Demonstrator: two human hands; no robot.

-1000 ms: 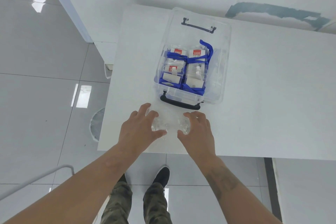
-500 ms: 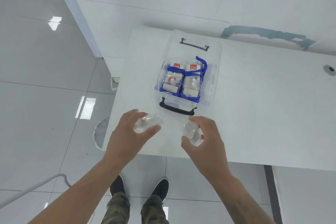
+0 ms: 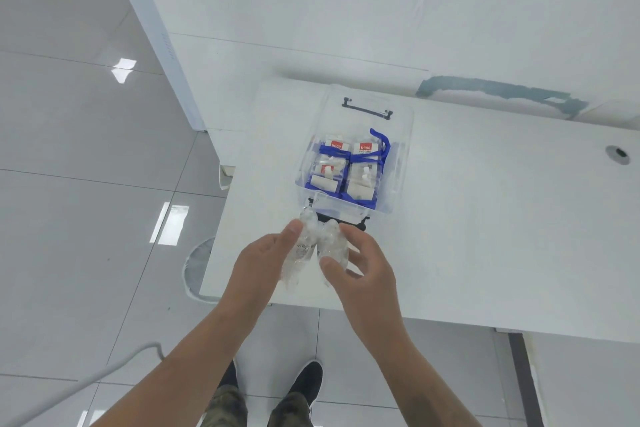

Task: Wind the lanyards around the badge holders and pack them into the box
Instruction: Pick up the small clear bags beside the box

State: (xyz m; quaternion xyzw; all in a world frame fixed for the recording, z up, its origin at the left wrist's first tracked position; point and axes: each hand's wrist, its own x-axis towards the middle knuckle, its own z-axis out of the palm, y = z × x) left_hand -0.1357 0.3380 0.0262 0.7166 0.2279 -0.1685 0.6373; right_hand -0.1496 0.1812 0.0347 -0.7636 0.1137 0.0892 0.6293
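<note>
White table, matte, bare to the right of the box apart from a small round grommet hole near the far right edge. Wall behind is white with a patch of scraped teal paint. Glossy grey floor tiles on the left catch ceiling-light reflections; a white panel stands against the wall there. Person's dark shoes and camouflage trousers show below the table edge.

Clear plastic box sits open near the table's front edge, black handle on the near side, a second black latch at the far end. Inside: two stacks of badge holders, side by side, each wound with blue lanyards; one blue loop stands up at the far right corner of the stacks. No loose holders seen on the table.

Left hand and right hand are raised just in front of the box, together holding crumpled clear plastic wrapping. Left thumb and fingers pinch one wad; right thumb and fingers curl round the other. The two wads touch.

Judgement: winding and packing look complete; step in hand appears to be clearing leftover packaging. Next move probably calls for bunching the plastic into one hand and putting it aside. No lid is in view, so I cannot tell whether closing follows.
</note>
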